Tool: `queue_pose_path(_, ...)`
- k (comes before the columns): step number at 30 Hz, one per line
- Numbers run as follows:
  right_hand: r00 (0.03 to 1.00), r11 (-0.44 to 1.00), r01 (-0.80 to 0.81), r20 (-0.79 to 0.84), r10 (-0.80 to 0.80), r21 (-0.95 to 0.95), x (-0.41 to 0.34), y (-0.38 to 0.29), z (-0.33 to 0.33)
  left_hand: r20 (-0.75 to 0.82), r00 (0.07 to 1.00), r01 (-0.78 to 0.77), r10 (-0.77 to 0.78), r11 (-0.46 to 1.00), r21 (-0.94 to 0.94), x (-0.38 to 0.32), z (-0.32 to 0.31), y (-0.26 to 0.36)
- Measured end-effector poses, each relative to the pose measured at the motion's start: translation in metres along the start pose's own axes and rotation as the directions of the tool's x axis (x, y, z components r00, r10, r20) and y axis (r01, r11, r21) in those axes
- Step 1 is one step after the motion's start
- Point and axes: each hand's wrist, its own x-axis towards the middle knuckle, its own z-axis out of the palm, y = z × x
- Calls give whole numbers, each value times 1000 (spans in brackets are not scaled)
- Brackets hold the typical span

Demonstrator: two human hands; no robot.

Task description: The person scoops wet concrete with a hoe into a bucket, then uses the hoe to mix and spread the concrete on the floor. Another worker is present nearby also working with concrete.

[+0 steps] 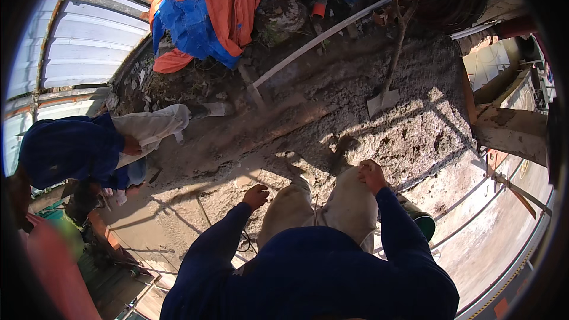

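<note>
My left hand point(256, 197) hangs beside my left knee with its fingers loosely curled; whether they hold anything is not visible. Near or on my right knee is my right hand point(371, 175), its fingers bent and no object visible in them. Light trousers point(351, 206) cover my bent legs. Rough wet concrete point(400, 142) spreads in front of my knees, with smoother concrete point(169, 204) to the left. A shovel point(383, 101) lies or stands with its blade on the concrete ahead, its handle pointing away from me.
Co-workers in blue tops point(71, 146) are at the left. An orange and blue tarpaulin point(191, 22) covers something ahead. A long pale pole or pipe point(329, 38) slants across the far side. A dark green cylindrical container point(422, 224) stands near my right arm. Metal sheeting point(80, 49) bounds the far left.
</note>
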Motion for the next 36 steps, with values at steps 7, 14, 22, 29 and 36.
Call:
queue_pose_path(7, 962, 927, 265, 133, -237, -266, 168, -17, -74, -86, 993, -93, 76, 972, -216, 3, 47, 62)
queue_pose_path(14, 842, 788, 242, -280, -460, -566, 307, -265, -130, 15, 997, -77, 77, 997, -31, -16, 146, 129)
queue_pose_path(22, 751, 706, 415, -223, -622, -574, 408, -293, -160, 70, 957, -264, 281, 946, -187, -2, 184, 210)
queue_pose_path(29, 685, 605, 571, -84, -724, -556, 280, -210, -106, -293, 537, -788, 791, 594, 160, -73, 133, 386)
queue_pose_path(36, 628, 502, 712, 126, -768, -492, 158, -97, -47, 249, 542, -741, 803, 318, 591, -128, 148, 440)
